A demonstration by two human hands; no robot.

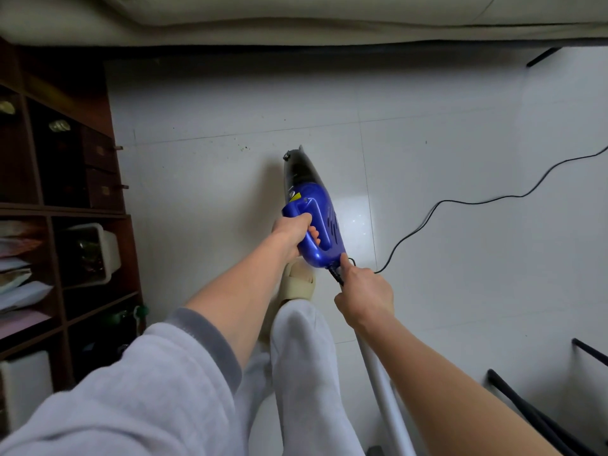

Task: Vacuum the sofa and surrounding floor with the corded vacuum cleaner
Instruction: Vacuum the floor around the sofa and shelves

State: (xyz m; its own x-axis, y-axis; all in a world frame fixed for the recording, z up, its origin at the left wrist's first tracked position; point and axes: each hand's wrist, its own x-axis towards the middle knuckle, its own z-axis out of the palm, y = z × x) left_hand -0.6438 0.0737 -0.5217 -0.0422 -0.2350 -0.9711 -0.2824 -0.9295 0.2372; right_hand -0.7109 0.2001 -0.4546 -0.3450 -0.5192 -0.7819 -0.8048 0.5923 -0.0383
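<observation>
Gripping the blue handle loop of the corded vacuum cleaner [309,209], the left hand [291,233] has its fingers [314,232] curled right round the grip, thumb laid along the top. That vacuum cleaner is a small handheld unit near the centre of view, blue at the rear and dark and tapered at the front, its nozzle pointing toward 12 o'clock and angled down at the white tiled floor [460,159]. Whether the nozzle tip touches the tile I cannot tell.

At about 5 o'clock from the vacuum's body, the right hand [365,294] sits just behind its rear end. Its fingers are curled and pinch the black cord [427,215] where it leaves the machine, with one fingertip touching the blue casing. From there the cord loops out over the floor toward 3 o'clock and runs off the right edge.

Across the top of the view, at 12 o'clock, lies the pale front edge of the sofa [296,24], with a dark gap beneath it. A few dark specks [245,148] lie on the tile at about 11 o'clock from the nozzle. A dark wooden shelf unit [59,209] fills the 9 o'clock side, holding papers and white bins. Below the vacuum a beige slipper [299,281] and a light trouser leg [306,373] show.
</observation>
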